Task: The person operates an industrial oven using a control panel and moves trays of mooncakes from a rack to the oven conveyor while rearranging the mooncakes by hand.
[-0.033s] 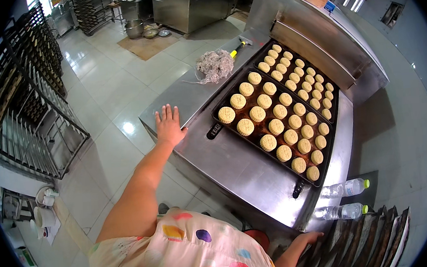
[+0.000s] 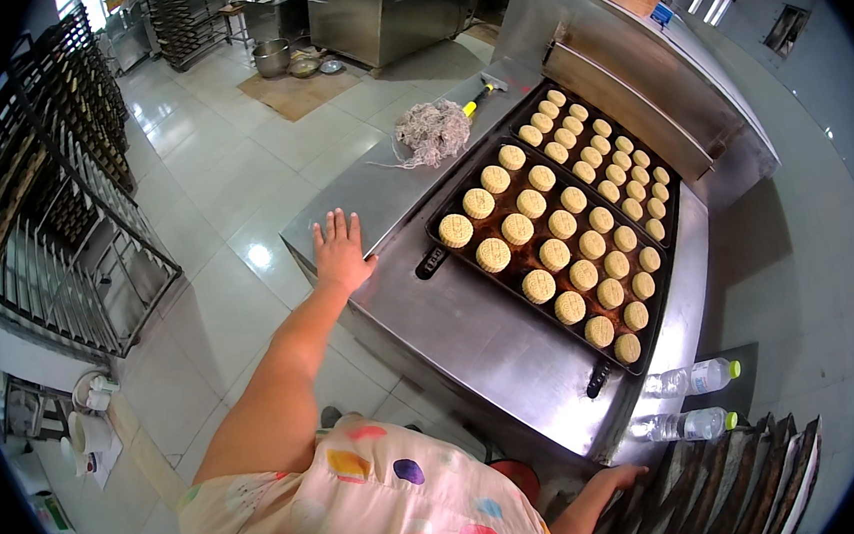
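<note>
Slight view shift only; left hand [image 2: 344,261] open on steel counter [image 2: 451,310], right hand [image 2: 619,478] near trays [image 2: 710,486], grip unclear.

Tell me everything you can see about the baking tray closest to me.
The near baking tray is dark, metal-looking and rectangular, with a raised rim and shiny, brown-stained bottom. Black slotted tabs sit by its near edge. It lies flat on the worktop, holding rows of pale yellow, patterned round cakes. A second filled tray lies just beyond it. The left hand doesn't touch it.
</note>
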Available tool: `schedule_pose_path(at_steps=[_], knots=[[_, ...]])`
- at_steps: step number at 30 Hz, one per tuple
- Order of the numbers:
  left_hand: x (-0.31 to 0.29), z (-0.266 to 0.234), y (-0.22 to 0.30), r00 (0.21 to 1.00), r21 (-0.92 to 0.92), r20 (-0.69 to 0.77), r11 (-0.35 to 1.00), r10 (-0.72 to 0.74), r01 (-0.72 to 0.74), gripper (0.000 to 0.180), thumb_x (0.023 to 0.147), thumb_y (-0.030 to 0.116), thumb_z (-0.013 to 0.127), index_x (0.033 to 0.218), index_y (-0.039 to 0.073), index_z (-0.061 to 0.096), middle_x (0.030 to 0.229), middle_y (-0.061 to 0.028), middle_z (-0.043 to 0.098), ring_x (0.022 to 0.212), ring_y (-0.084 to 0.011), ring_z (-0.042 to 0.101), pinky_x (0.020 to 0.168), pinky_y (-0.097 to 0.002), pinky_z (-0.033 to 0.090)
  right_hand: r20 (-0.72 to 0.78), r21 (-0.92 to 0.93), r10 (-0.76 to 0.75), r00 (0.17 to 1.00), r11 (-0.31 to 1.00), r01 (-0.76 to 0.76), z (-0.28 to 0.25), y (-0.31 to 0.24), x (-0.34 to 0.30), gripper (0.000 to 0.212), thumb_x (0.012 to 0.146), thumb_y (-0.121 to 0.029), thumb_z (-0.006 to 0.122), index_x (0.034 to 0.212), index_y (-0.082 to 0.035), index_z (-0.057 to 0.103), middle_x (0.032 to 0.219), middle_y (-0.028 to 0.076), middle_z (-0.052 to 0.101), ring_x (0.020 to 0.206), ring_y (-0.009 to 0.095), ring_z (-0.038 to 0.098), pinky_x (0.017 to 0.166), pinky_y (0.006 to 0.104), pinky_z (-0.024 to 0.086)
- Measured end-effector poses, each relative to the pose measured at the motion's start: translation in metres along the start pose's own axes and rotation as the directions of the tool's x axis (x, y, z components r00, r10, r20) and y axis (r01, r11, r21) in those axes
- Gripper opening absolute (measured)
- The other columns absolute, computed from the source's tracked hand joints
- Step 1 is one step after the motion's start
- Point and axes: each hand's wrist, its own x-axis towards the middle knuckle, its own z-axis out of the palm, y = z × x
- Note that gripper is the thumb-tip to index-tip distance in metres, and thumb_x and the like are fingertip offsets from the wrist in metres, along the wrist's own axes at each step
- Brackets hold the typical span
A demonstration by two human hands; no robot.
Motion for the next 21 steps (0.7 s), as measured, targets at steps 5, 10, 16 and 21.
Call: schedule_pose_path(at_steps=[5, 10, 16, 21], knots=[[0.0, 0.005, -0.001, 1.0, -0.015, -0.017, 1.0, 0.007, -0.007, 0.084, 0.079, 0.048, 0.06, 0.144, 0.007, 0.024, 0.149, -0.0168, 0.021, 0.14, -0.0292, 0.017, 0.113, -0.0488, 0.01, -0.092, 0.093, 0.019, 0.996, 0.996, -0.01, 0.002, 0.007, 0.005, 0.075, 0.085, -0.056, 0.051, 0.1, 0.017, 0.057, 0.099, 0.032, 0.061, 0.095, 0.042, 0.061, 0.082, 0.0406, 0.052], [0.0, 0.007, -0.001, 1.0, -0.024, -0.018, 1.0, 0.01, -0.011, 0.085, 0.079, 0.048, 0.06, 0.144, 0.007, 0.023, 0.15, -0.017, 0.02, 0.14, -0.0294, 0.016, 0.113, -0.049, 0.01, -0.163, 0.184, 0.068, 0.984, 0.982, -0.037, 0.012, 0.015, 0.019, 0.075, 0.085, -0.058, 0.05, 0.09, 0.015, 0.063, 0.089, 0.031, 0.064, 0.093, 0.041, 0.062, 0.084, 0.0389, 0.051], [-0.004, 0.009, -0.005, 0.999, -0.05, -0.039, 0.999, 0.0, -0.002, 0.085, 0.078, 0.046, 0.062, 0.143, 0.006, 0.025, 0.149, -0.0175, 0.022, 0.139, -0.03, 0.018, 0.113, -0.0488, 0.01, -0.188, 0.147, 0.043, 0.981, 0.989, -0.015, 0.002, -0.002, -0.014, 0.071, 0.085, -0.057, 0.052, 0.089, 0.013, 0.064, 0.092, 0.031, 0.063, 0.092, 0.041, 0.063, 0.082, 0.0408, 0.051], [-0.002, 0.007, -0.003, 1.0, -0.039, -0.015, 0.999, 0.007, -0.008, 0.085, 0.079, 0.047, 0.061, 0.144, 0.007, 0.023, 0.149, -0.0169, 0.02, 0.14, -0.0291, 0.017, 0.113, -0.0493, 0.01, -0.181, 0.132, 0.087, 0.98, 0.989, -0.064, 0.01, 0.014, 0.02, 0.073, 0.084, -0.056, 0.054, 0.09, 0.016, 0.063, 0.091, 0.031, 0.063, 0.09, 0.041, 0.063, 0.08, 0.0412, 0.052]])
